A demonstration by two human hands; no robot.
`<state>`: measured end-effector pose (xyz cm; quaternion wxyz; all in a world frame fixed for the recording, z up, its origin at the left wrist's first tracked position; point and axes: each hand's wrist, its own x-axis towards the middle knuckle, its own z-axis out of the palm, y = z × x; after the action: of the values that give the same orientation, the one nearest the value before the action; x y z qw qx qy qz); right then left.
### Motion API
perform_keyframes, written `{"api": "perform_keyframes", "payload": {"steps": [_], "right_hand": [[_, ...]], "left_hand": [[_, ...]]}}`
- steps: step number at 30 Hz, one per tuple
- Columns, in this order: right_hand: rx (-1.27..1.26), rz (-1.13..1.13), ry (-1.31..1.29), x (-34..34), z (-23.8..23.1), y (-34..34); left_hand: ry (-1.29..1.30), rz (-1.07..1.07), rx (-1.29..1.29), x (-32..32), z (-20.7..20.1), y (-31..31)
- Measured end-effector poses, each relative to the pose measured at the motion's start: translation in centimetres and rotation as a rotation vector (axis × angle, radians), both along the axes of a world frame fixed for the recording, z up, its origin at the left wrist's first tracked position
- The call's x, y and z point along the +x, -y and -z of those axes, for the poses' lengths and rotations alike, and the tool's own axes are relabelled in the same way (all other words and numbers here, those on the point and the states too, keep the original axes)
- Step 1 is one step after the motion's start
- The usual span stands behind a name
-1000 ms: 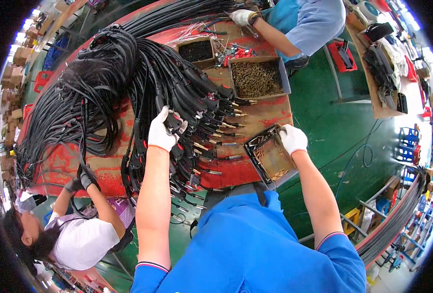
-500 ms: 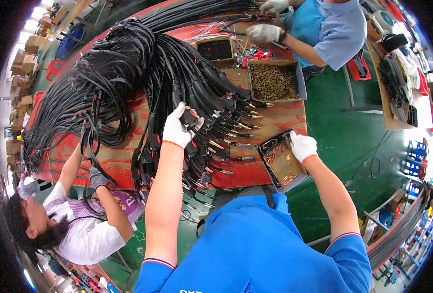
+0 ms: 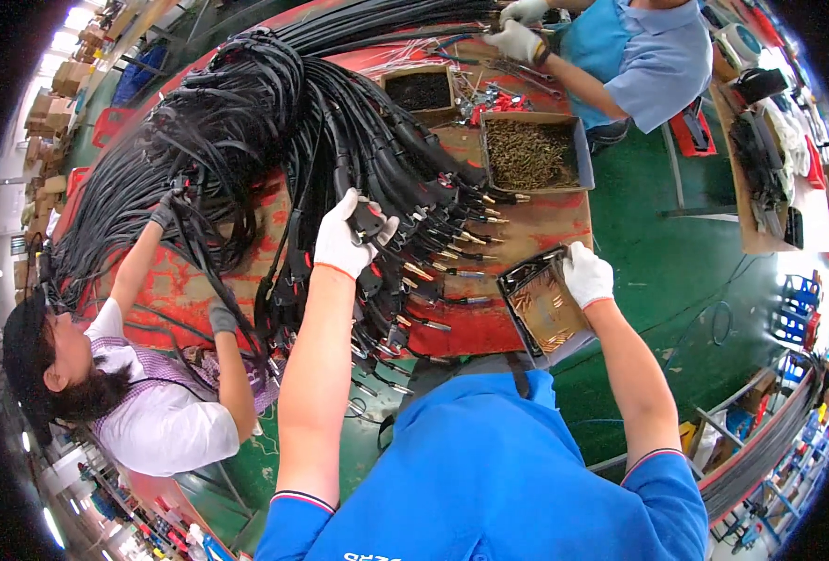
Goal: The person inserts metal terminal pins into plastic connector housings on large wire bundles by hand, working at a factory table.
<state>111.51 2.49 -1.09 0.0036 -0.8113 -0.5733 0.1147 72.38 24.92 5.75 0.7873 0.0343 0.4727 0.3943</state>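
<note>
White-gloved hands: one plug, one tray

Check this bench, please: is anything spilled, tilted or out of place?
The small tray under the right hand sits askew at the table corner, overhanging the edge. Loose bits lie scattered beside the far boxes. Nothing looks damaged.

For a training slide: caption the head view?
Gloved left hand grips a black cable plug; right hand holds a small parts tray.

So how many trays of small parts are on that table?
3: a small tray at the near edge by the right hand, a big one of brassy parts mid-table, and a dark-filled one farther back. Cables may hide more.
</note>
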Motion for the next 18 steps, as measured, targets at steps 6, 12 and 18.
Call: {"api": "perform_keyframes", "payload": {"steps": [6,12,18], "right_hand": [[0.397,0.764,-1.588,-4.5,-6.7,-1.3],[0.248,0.68,-2.325,-10.3,-6.8,-1.5],[0.189,0.617,-2.36,-14.3,-7.5,-3.0]], "left_hand": [[0.025,-0.054,-0.005,0.3,-2.0,0.4],[0.194,-0.157,-0.01,0.8,-1.1,0.0],[0.23,-0.187,-0.03,1.6,-1.8,-0.4]]}}
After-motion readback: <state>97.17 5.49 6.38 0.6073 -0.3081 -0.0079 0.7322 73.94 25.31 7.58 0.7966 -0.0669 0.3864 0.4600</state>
